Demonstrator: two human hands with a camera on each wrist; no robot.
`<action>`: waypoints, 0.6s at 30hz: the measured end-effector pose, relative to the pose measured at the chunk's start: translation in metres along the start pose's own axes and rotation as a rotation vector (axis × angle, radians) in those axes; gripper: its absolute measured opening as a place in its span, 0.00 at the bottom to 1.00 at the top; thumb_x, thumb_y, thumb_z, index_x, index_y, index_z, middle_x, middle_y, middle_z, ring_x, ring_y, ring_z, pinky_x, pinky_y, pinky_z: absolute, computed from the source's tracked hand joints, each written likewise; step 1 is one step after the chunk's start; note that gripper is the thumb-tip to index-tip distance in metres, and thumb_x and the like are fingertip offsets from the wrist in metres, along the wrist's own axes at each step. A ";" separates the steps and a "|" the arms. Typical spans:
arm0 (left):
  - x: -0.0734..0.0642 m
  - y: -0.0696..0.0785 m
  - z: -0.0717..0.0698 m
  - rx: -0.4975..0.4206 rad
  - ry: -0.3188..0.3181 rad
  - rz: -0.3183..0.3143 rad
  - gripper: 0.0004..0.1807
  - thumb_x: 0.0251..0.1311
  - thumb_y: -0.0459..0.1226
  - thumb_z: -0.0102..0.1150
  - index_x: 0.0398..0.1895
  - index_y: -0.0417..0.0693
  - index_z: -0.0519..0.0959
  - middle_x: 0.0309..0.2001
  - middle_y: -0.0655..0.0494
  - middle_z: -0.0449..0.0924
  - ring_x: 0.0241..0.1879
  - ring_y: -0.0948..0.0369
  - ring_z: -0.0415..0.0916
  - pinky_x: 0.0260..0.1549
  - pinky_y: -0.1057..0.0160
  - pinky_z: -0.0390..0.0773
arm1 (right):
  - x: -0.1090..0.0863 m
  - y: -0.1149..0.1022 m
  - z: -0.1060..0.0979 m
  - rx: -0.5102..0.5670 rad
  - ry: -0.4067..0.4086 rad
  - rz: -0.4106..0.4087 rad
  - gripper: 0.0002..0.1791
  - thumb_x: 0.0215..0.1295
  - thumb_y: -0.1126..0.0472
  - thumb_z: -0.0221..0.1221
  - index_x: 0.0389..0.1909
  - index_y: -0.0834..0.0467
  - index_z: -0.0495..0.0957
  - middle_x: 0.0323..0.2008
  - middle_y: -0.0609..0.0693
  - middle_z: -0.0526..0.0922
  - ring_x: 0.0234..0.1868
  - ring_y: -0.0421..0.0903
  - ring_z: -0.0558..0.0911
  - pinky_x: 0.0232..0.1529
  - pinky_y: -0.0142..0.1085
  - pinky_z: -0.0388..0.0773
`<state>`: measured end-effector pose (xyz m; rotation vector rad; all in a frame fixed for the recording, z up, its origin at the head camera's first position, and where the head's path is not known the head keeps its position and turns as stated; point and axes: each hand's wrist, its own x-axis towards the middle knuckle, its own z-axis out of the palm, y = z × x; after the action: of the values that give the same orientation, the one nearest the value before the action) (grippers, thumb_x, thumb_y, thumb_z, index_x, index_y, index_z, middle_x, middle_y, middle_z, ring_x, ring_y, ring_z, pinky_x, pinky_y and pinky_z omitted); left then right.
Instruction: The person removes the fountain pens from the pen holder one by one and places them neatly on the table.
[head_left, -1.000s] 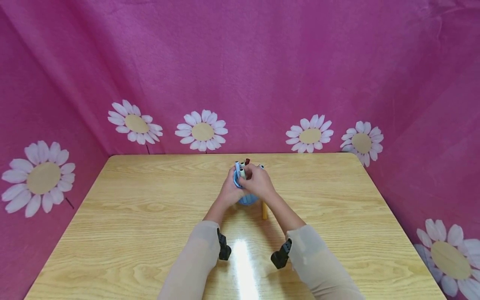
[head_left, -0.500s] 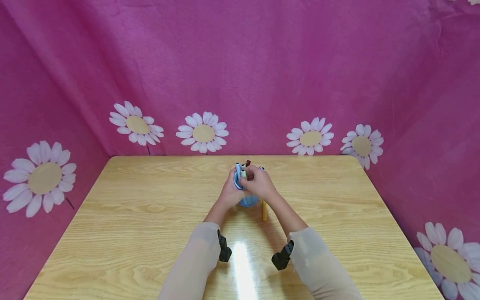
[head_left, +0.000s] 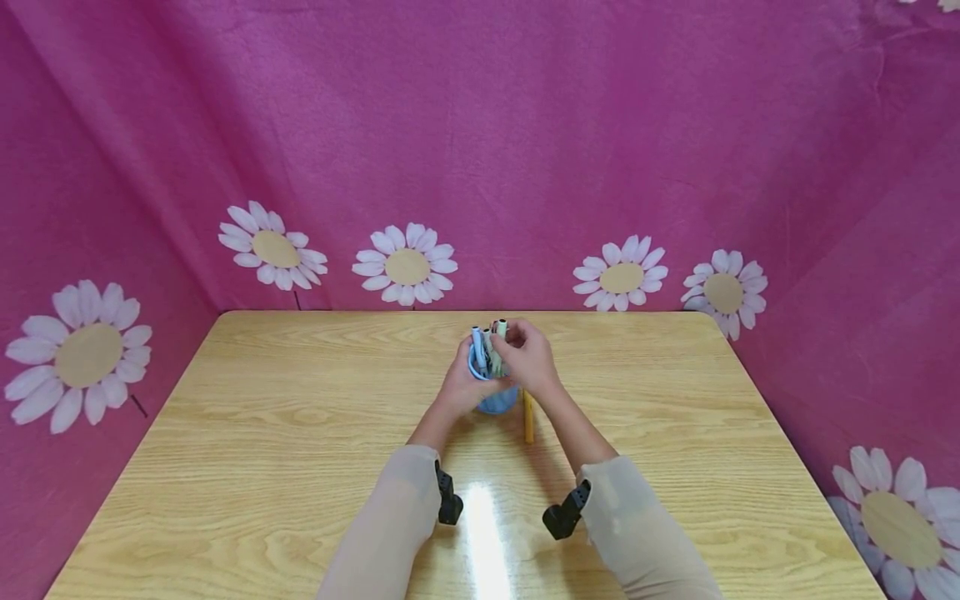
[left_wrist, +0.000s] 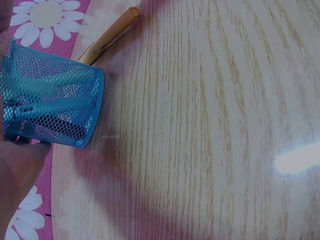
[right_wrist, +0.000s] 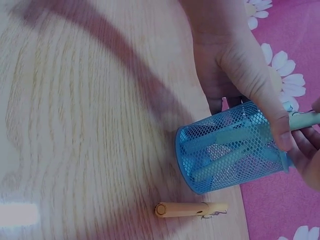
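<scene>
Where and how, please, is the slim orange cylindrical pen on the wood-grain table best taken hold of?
Probably mid-barrel, pinched across its round sides, from above and the right: the pen lies flat, and the blue mesh cylindrical cup is at its left.

Blue mesh cup (right_wrist: 227, 152) of pens (head_left: 477, 347), green pen (right_wrist: 302, 120) pinched

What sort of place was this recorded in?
Probably a makeshift filming corner, though the room beyond stays out of view: creased pink flowered cloth hangs behind and along both sides of the wooden table, and black cameras show at the cuffs of both sleeves.
</scene>
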<state>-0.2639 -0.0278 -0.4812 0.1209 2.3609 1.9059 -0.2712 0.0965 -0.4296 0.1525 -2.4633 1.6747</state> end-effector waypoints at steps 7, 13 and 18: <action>0.001 0.001 0.001 0.012 0.015 0.019 0.52 0.41 0.40 0.74 0.69 0.53 0.52 0.62 0.51 0.67 0.60 0.55 0.66 0.63 0.55 0.64 | 0.001 -0.004 -0.003 0.032 0.066 0.010 0.11 0.59 0.62 0.60 0.40 0.65 0.77 0.30 0.54 0.78 0.30 0.39 0.73 0.32 0.27 0.71; 0.001 0.001 0.001 -0.011 0.016 0.031 0.53 0.40 0.39 0.75 0.70 0.53 0.52 0.61 0.51 0.68 0.58 0.55 0.67 0.62 0.56 0.65 | 0.002 -0.005 -0.006 0.099 0.135 0.009 0.11 0.58 0.64 0.61 0.40 0.65 0.77 0.27 0.52 0.77 0.28 0.36 0.73 0.29 0.25 0.71; -0.001 0.001 0.001 -0.006 0.019 0.013 0.54 0.40 0.40 0.76 0.70 0.53 0.52 0.61 0.51 0.68 0.59 0.55 0.67 0.62 0.55 0.65 | 0.005 -0.006 -0.008 0.138 0.175 0.007 0.11 0.58 0.64 0.61 0.40 0.65 0.77 0.26 0.48 0.77 0.27 0.34 0.73 0.28 0.23 0.72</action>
<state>-0.2631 -0.0264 -0.4801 0.1188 2.3720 1.9291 -0.2749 0.1023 -0.4204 0.0126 -2.2265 1.7789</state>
